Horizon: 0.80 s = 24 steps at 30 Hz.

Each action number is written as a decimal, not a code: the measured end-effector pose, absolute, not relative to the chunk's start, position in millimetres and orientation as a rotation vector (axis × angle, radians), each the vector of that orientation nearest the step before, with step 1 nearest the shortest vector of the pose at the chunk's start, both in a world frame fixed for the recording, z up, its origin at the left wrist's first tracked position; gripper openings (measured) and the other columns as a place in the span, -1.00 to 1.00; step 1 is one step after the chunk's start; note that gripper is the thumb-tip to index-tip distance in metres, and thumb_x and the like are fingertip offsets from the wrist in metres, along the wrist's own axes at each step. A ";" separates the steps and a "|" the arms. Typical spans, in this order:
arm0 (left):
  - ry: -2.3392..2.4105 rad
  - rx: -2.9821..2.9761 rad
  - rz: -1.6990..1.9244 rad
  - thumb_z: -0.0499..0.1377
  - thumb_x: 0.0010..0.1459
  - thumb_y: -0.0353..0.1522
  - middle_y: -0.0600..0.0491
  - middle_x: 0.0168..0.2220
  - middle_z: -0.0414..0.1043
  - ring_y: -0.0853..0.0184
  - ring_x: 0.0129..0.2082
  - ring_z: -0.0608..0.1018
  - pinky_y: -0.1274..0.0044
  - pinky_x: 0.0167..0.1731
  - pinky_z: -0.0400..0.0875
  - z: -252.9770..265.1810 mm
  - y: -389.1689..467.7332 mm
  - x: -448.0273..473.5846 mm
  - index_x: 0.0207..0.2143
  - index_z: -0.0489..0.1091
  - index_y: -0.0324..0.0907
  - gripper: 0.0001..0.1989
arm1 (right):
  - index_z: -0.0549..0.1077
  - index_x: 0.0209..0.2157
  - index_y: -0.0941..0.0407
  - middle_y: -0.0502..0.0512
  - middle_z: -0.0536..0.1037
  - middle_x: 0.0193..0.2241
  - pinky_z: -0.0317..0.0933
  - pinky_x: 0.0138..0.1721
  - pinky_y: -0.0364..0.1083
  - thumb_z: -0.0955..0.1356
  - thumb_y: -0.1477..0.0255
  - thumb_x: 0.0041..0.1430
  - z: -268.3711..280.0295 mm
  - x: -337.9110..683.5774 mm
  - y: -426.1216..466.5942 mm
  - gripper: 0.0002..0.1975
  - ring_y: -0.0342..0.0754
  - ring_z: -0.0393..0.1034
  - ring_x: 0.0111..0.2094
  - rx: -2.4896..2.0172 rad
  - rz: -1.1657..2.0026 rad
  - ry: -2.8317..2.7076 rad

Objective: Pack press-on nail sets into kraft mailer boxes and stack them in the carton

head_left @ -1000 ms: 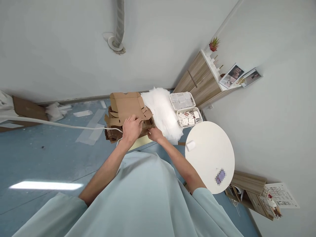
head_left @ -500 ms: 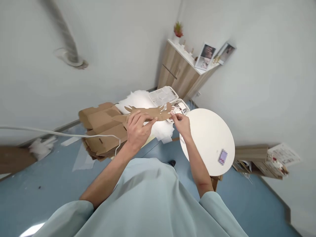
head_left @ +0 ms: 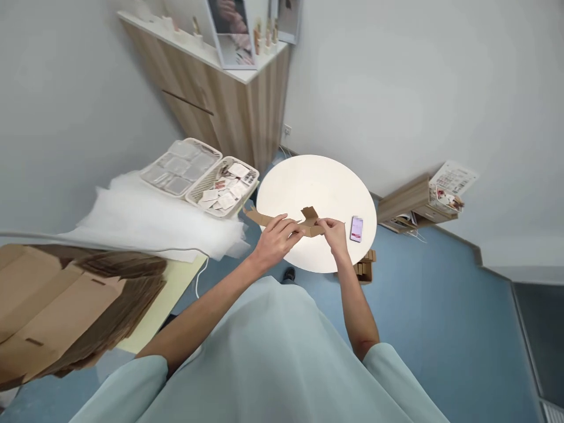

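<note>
A partly folded brown cardboard box (head_left: 309, 215) is held up between my two hands, over the near side of a round white table (head_left: 312, 179). Its flaps stand up on the right, and a long strip reaches out to the left. My left hand (head_left: 276, 239) is closed on its middle, the fingers lying over the top edge. With thumb and fingertips, my right hand (head_left: 333, 235) pinches the right end. A phone (head_left: 356, 229) with a lit screen lies on the table, right of that hand.
Flattened cardboard boxes (head_left: 66, 311) are stacked at left beside white foam sheets (head_left: 132, 217). Behind are a lidded container (head_left: 183, 164) and a basket (head_left: 227, 191) of small packets. A white cable (head_left: 200, 276) hangs near my left forearm. A wooden cabinet (head_left: 233, 111) stands behind.
My view has turned right, away from the stack of flattened boxes. My hands and the cardboard box are now over the round table. The box's right end now shows upright flaps.
</note>
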<state>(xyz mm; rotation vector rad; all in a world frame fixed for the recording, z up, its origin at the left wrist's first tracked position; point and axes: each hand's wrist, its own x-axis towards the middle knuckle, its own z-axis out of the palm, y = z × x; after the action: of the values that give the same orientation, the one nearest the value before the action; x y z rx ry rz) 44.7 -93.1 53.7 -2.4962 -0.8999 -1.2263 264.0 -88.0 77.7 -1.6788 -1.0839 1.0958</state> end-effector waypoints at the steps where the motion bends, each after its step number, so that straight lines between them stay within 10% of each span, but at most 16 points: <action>1: -0.860 -2.543 -1.215 0.12 0.46 -0.60 0.05 -0.15 0.67 0.30 -0.03 0.67 0.25 0.27 0.52 50.2 -87.6 62.2 -0.04 0.57 -0.06 -0.69 | 0.66 -0.38 0.13 0.14 0.73 -0.37 0.29 -0.32 -0.10 0.47 0.16 0.08 73.9 282.5 -89.0 -0.70 0.02 0.56 -0.29 -1.700 1.099 -1.036; 9: -0.642 -2.831 -1.071 0.05 0.53 -0.54 0.04 -0.15 0.64 0.30 -0.05 0.66 0.19 0.24 0.57 20.6 -38.5 171.9 -0.02 0.53 -0.08 -0.72 | 0.57 -0.27 0.11 0.15 0.73 -0.35 0.08 -0.51 -0.15 0.57 0.02 -0.01 50.1 396.6 -81.4 -0.54 -0.07 0.45 -0.42 -1.817 1.175 -0.804; 18: -0.743 -2.982 -0.904 0.08 0.46 -0.62 0.04 -0.19 0.59 0.30 -0.15 0.60 0.23 0.24 0.48 -37.6 -14.1 204.8 -0.04 0.56 -0.09 -0.66 | 0.55 -0.17 0.12 0.04 0.68 -0.41 0.30 -0.30 -0.07 0.51 0.24 -0.06 -18.8 442.1 -59.7 -0.60 -0.03 0.47 -0.37 -1.868 1.102 -0.694; 24: -0.871 -3.159 -0.471 0.03 0.47 -0.61 -0.06 -0.20 0.57 0.24 -0.21 0.57 0.36 -0.08 0.46 -97.4 -21.6 200.3 -0.11 0.58 -0.17 -0.66 | 0.51 -0.30 0.08 -0.01 0.61 -0.47 0.31 -0.25 -0.07 0.45 0.21 -0.01 -87.9 426.8 -60.4 -0.73 -0.02 0.43 -0.36 -1.925 1.117 -0.731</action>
<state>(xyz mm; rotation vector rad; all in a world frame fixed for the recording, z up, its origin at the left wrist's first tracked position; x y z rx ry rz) 200.3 -21.6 -97.4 -3.1594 -0.8713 -0.4709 426.8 -60.4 -87.9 -1.9253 -0.7314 1.1175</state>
